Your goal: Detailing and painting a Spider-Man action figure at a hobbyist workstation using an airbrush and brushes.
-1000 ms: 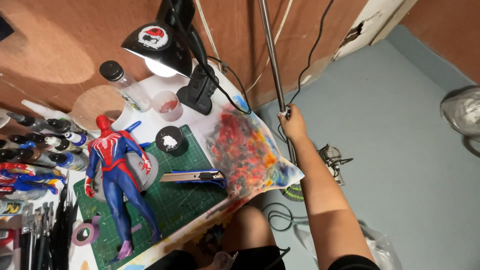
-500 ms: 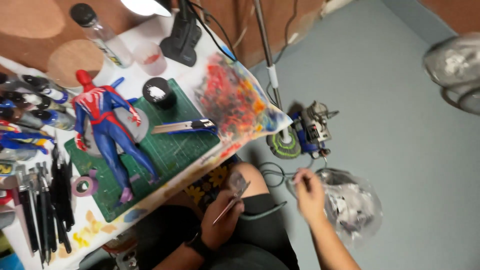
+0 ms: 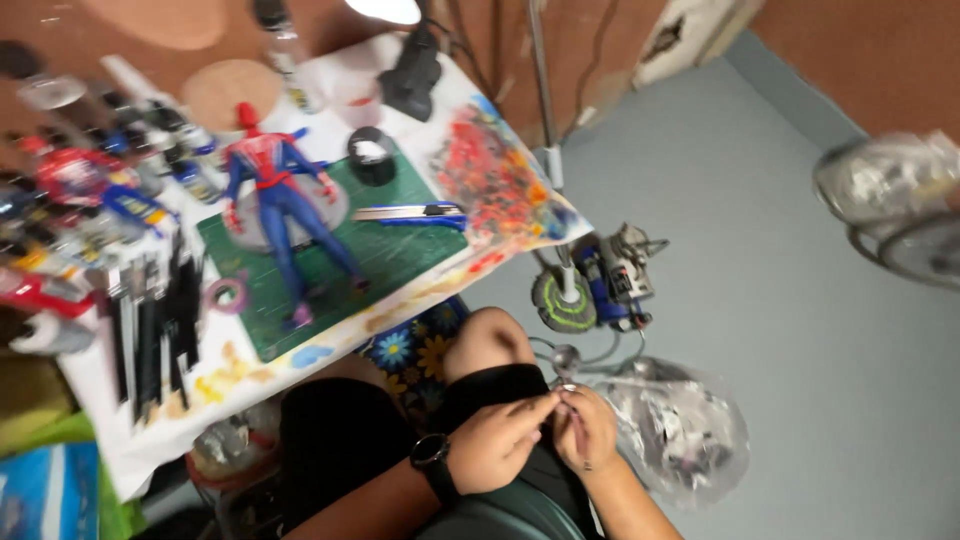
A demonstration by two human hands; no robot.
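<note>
Grey floor, cluttered counter at left with red-and-blue action figure lying on green cutting mat. Both hands meet over the lap: left hand and right hand pinch a small metal piece between fingertips. Clear plastic bag just beside.

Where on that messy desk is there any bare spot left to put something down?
The green cutting mat has bare room between the figure's legs and the utility knife. The paper strip along the front edge is also free. The left side, with bottles and tools, is crowded.
</note>
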